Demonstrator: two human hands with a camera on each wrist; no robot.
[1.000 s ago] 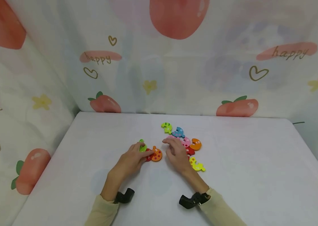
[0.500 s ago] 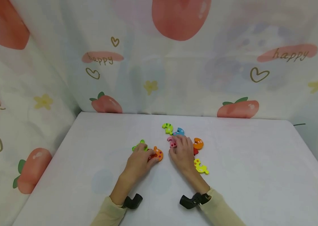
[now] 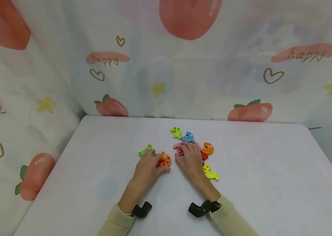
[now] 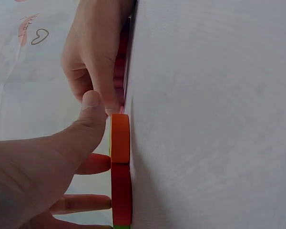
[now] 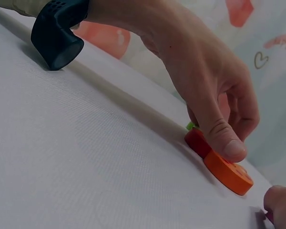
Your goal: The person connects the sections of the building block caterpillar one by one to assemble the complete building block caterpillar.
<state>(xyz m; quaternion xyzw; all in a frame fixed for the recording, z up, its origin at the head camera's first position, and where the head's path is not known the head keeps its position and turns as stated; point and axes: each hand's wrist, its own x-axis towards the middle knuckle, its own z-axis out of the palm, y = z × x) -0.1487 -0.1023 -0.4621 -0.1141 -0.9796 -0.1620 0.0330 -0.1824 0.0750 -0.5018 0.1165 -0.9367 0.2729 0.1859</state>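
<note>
My left hand (image 3: 148, 167) lies over a joined row of puzzle pieces. Its straight fingertips touch the tops of the red piece (image 4: 121, 193) and its neighbours, and the thumb stands off the orange spotted piece (image 3: 166, 160). A light green piece (image 3: 146, 150) with a head shape ends that row on the left, partly covered by the fingers. To the right, my right hand (image 3: 191, 162) bends its fingers over a pink spotted piece (image 3: 177, 147), with the thumb at its near edge; their exact contact is hidden.
Around the right hand lie a striped green piece (image 3: 176, 132), a blue piece (image 3: 188, 137), an orange piece (image 3: 207, 148) numbered 10, a partly hidden red piece (image 3: 204, 156) and a yellow piece (image 3: 210, 172). All are on the white table (image 3: 260, 177), with a printed curtain (image 3: 195, 78) behind.
My right hand has come down over the pink piece from its left side. The left hand has shifted right, uncovering more of the green piece, and its thumb has swung away from the orange one.
</note>
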